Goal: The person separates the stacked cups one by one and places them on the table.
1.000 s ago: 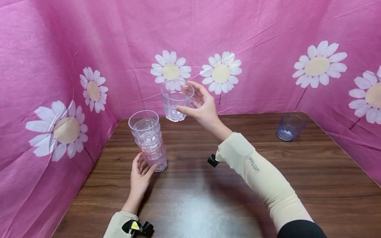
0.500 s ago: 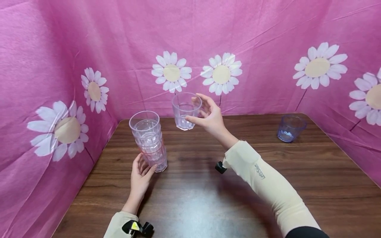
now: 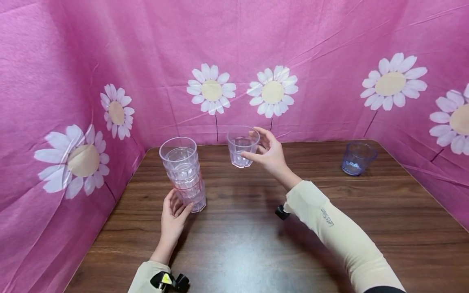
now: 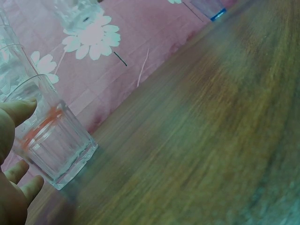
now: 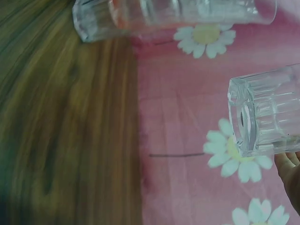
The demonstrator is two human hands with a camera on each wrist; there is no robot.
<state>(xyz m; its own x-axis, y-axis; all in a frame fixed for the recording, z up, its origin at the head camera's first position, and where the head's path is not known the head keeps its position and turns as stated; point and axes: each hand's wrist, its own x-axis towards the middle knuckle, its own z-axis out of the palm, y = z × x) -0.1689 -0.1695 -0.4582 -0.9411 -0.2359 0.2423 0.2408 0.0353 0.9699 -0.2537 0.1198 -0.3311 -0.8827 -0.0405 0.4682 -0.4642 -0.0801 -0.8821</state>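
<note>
A tall stack of clear plastic tumblers (image 3: 183, 171), with a reddish one low in it, stands upright on the left of the table. My left hand (image 3: 174, 219) holds the bottom of this stack, thumb on the near side. In the left wrist view the stack's lowest tumbler (image 4: 61, 150) has its base on the wood. My right hand (image 3: 269, 152) grips a single clear tumbler (image 3: 242, 150) by its side, upright, to the right of the stack. The right wrist view shows that tumbler's faceted base (image 5: 243, 122) raised off the table.
A blue tumbler (image 3: 357, 158) stands alone at the back right of the brown wooden table (image 3: 234, 228). Behind and beside the table hangs a pink cloth (image 3: 315, 49) printed with white daisies. A black wrist camera (image 3: 282, 212) sits below the right sleeve.
My right hand has moved rightward and down with the clear tumbler, away from the stack. The left hand and the stack have stayed in place.
</note>
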